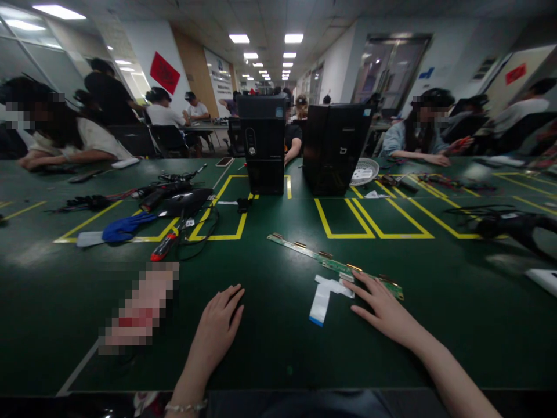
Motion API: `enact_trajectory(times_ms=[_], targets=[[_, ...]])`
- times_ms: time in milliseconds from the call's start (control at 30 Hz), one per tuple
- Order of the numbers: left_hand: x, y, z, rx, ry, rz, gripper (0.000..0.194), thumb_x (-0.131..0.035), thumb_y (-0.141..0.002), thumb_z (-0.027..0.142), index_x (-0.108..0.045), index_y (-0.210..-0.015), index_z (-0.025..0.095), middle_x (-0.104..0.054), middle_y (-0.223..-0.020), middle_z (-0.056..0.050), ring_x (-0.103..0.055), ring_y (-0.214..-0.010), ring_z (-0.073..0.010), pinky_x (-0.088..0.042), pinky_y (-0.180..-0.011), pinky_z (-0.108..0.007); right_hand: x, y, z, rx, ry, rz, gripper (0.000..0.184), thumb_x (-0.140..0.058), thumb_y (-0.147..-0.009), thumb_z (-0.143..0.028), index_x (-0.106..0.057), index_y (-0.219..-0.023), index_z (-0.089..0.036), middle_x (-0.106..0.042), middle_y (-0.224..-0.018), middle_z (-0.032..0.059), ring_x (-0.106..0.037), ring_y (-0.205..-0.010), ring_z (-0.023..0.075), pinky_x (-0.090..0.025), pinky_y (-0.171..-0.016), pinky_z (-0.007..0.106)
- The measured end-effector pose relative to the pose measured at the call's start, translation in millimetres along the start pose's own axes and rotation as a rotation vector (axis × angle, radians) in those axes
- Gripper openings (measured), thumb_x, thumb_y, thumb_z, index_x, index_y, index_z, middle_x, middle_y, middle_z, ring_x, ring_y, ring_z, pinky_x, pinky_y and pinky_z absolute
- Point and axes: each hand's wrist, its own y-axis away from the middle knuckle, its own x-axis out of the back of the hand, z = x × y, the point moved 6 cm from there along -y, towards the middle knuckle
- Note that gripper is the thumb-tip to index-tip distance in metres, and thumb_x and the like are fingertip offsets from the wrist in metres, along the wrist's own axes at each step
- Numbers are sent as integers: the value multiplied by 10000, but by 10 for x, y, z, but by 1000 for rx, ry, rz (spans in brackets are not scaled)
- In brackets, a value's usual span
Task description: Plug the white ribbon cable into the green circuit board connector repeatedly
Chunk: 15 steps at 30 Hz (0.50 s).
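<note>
Both empty: loosely spread left hand [221, 316] over table [278, 348], right hand [383, 305] (likewise spread) touching circuit strip [333, 265].

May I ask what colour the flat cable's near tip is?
The near tip is blue; see head view.

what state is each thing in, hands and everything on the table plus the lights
left hand: open, holding nothing
right hand: open, fingers spread at the circuit strip; contact unclear
circuit strip: lying lengthwise, partly covered by the right hand
ribbon cable: bent, blue end free; connection unclear
screwdriver: lying down
blue glove: lying unworn
left computer tower: upright
right computer tower: upright
ceiling lights: lit
</note>
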Motion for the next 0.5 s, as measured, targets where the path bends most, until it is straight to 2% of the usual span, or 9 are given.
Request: enact_trajectory(times_ms=[267,400,500], targets=[[6,6,-8,8,11,9,385,-390,-968,287,-536,-1313,196,-551,-1353,-101,-511,-1247,-276,-389,-1050,-523,-11,665,898,-258,183,184,651,-297,-890,-663,-511,-1372,-281,-448,-1423,122,-447,-1287,319,-418,-1013,527],[11,3,-2,3,12,10,382,-397,-963,283,-547,-1303,198,-560,-1344,-107,-522,-1238,-278,-397,-1043,-519,-30,894,1245,-395,223,202,684,-271,-874,-676,-491,-1384,-276,-477,-1386,139,-492,-1236,339,-456,-950,535],[12,1,-4,-2,7,11,386,-391,-964,283,-549,-1303,186,-561,-1344,-112,-521,-1239,-283,-400,-1044,-517,-6,1003,1477,-500,241,187,717,-203,-887,-656,-484,-1392,-231,-497,-1340,185,-495,-1228,351,-466,-923,516]])
